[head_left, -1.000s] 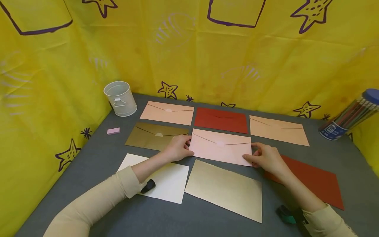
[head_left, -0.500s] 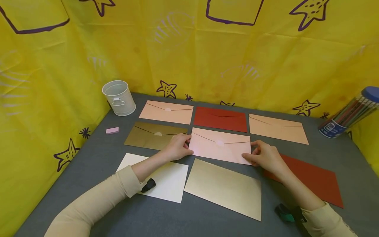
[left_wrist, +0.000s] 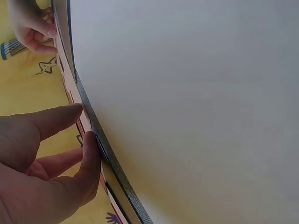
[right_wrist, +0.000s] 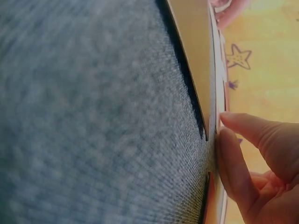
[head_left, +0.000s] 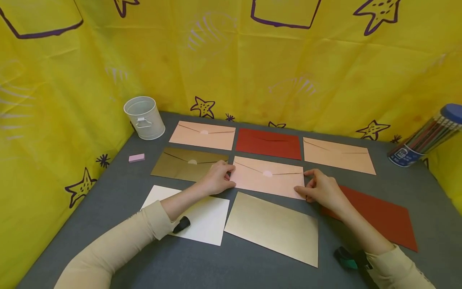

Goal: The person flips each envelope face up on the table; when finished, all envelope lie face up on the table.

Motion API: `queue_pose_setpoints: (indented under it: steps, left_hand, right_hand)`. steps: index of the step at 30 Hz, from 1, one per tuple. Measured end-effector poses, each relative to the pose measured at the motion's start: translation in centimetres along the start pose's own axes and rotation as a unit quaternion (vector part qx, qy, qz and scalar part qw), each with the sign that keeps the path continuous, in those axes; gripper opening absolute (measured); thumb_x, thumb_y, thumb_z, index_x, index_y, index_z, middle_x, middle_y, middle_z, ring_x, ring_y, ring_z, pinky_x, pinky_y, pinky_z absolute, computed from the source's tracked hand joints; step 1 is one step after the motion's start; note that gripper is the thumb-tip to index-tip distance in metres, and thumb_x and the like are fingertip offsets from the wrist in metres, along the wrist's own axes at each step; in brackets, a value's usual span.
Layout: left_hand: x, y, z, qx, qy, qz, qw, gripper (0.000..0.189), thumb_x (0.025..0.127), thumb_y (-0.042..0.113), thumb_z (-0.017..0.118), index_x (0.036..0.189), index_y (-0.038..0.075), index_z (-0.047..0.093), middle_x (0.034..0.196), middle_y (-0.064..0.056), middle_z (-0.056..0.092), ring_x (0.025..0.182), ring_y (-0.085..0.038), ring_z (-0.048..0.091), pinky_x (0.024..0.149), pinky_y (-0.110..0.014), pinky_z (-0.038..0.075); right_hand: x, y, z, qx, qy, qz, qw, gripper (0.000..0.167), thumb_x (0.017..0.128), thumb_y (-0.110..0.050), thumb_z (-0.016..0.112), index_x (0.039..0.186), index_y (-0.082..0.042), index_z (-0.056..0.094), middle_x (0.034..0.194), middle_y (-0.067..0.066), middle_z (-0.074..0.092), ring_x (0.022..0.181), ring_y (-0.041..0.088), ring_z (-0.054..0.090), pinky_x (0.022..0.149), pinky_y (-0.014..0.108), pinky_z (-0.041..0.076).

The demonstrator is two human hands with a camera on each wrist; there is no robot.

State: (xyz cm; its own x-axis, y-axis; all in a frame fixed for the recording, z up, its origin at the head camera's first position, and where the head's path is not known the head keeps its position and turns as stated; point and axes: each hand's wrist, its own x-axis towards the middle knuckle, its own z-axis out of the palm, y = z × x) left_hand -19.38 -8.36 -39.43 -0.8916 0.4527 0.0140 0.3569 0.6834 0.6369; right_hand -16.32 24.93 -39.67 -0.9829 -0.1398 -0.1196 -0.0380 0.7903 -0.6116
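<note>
In the head view a pale pink envelope [head_left: 265,186], with a round seal on its flap, is held by its two short ends over the middle of the table. My left hand [head_left: 217,178] pinches the left end between thumb and fingers. At the opposite end my right hand [head_left: 323,191] does the same. The gold-brown envelope [head_left: 180,165] is partly behind the left hand. Just in front lies a light gold envelope [head_left: 272,230]. Thumb and fingers of the left hand [left_wrist: 56,163] and right hand [right_wrist: 261,158] meet at the envelope's edge in the wrist views.
A peach envelope [head_left: 202,136], a red one [head_left: 268,143] and a light orange one [head_left: 339,155] form the back row. A white envelope [head_left: 207,218] and a dark red one [head_left: 382,216] lie in front. A metal bucket [head_left: 146,120], eraser [head_left: 136,157] and pencil tub [head_left: 408,156] stand around.
The pink envelope has come slightly lower or nearer to me, widening its gap from the red one behind. Both hands keep their hold and barely move.
</note>
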Motion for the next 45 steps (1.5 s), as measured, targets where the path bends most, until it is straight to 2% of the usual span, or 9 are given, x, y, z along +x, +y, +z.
queue_pose_setpoints:
  steps: [6,11,14,18,21,26,30,37,45]
  left_hand:
    - [-0.2,-0.1,-0.1,0.005,-0.004,0.012,0.9999,0.045,0.082,0.003,0.075,0.123,-0.006,0.062,0.108,-0.020,0.055,0.083,-0.022,0.056,0.074,-0.027,0.049]
    - [-0.9,-0.5,-0.2,0.022,-0.002,0.087,0.9959,0.043,0.084,0.004,0.074,0.124,-0.005,0.062,0.114,-0.018,0.057,0.082,-0.023,0.055,0.070,-0.027,0.048]
    - [-1.6,-0.5,-0.3,0.036,0.004,0.140,0.9895,0.040,0.087,0.010,0.073,0.124,-0.002,0.063,0.117,-0.016,0.059,0.091,-0.025,0.058,0.076,-0.032,0.051]
    - [-2.8,-0.1,-0.4,0.046,-0.010,0.184,0.9818,0.039,0.089,0.016,0.072,0.123,0.001,0.064,0.119,-0.010,0.061,0.107,-0.023,0.060,0.091,-0.036,0.050]
    - [-3.5,0.4,-0.1,0.055,-0.036,0.214,0.9746,0.038,0.090,0.019,0.071,0.123,0.003,0.064,0.120,-0.006,0.060,0.109,-0.020,0.059,0.092,-0.033,0.049]
    - [-3.5,2.0,0.8,0.089,-0.078,0.254,0.9598,0.040,0.093,0.027,0.067,0.127,0.007,0.063,0.127,-0.003,0.059,0.117,-0.016,0.055,0.095,-0.031,0.047]
    - [-2.2,4.3,1.7,0.107,-0.115,0.266,0.9510,0.046,0.094,0.035,0.064,0.133,0.011,0.059,0.134,-0.001,0.056,0.126,-0.015,0.049,0.101,-0.032,0.043]
    - [2.0,9.0,5.0,0.149,-0.173,0.303,0.9252,0.056,0.097,0.044,0.057,0.144,0.014,0.049,0.145,0.000,0.047,0.135,-0.013,0.040,0.106,-0.027,0.037]
    - [6.7,13.1,9.8,0.239,-0.200,0.324,0.8932,0.072,0.096,0.053,0.053,0.153,0.015,0.032,0.155,0.000,0.032,0.142,-0.011,0.028,0.111,-0.019,0.023]
  right_hand:
    - [0.0,0.0,-0.1,0.006,0.002,-0.009,0.9999,0.071,0.085,-0.032,0.077,0.133,0.007,0.041,0.072,0.003,0.062,0.056,0.015,0.062,0.057,0.030,0.052]
    - [-0.8,0.3,-0.4,-0.001,0.020,-0.040,0.9990,0.061,0.086,-0.023,0.077,0.131,0.003,0.046,0.082,0.004,0.064,0.062,0.013,0.064,0.059,0.026,0.052]
    - [-1.7,0.6,-0.9,-0.016,0.048,-0.074,0.9960,0.052,0.087,-0.022,0.075,0.129,-0.002,0.052,0.093,0.006,0.066,0.075,0.017,0.066,0.067,0.032,0.054]
    - [-3.2,1.5,-2.1,-0.047,0.070,-0.119,0.9893,0.048,0.089,-0.029,0.073,0.129,-0.007,0.057,0.115,0.011,0.064,0.101,0.028,0.061,0.083,0.050,0.052]
    - [-4.3,2.7,-3.1,-0.061,0.056,-0.133,0.9877,0.054,0.089,-0.036,0.072,0.133,-0.010,0.055,0.129,0.010,0.058,0.117,0.033,0.053,0.092,0.059,0.044]
    - [-6.2,5.3,-4.6,-0.045,0.009,-0.107,0.9932,0.069,0.085,-0.041,0.075,0.144,-0.020,0.047,0.147,0.009,0.042,0.135,0.036,0.035,0.099,0.067,0.030]
    - [-7.5,7.5,-5.7,-0.042,-0.013,-0.090,0.9950,0.079,0.084,-0.040,0.076,0.150,-0.023,0.037,0.156,0.013,0.029,0.144,0.036,0.019,0.098,0.073,0.024]
    - [-9.7,11.6,-7.5,-0.031,-0.010,-0.093,0.9951,0.089,0.082,-0.028,0.080,0.154,-0.023,0.028,0.159,0.016,0.020,0.146,0.004,-0.003,0.101,0.076,0.007]
    - [-11.7,15.0,-8.8,-0.044,-0.004,-0.083,0.9956,0.096,0.080,-0.022,0.082,0.156,-0.014,0.024,0.158,0.026,0.014,0.146,0.022,-0.014,0.100,0.075,-0.009]
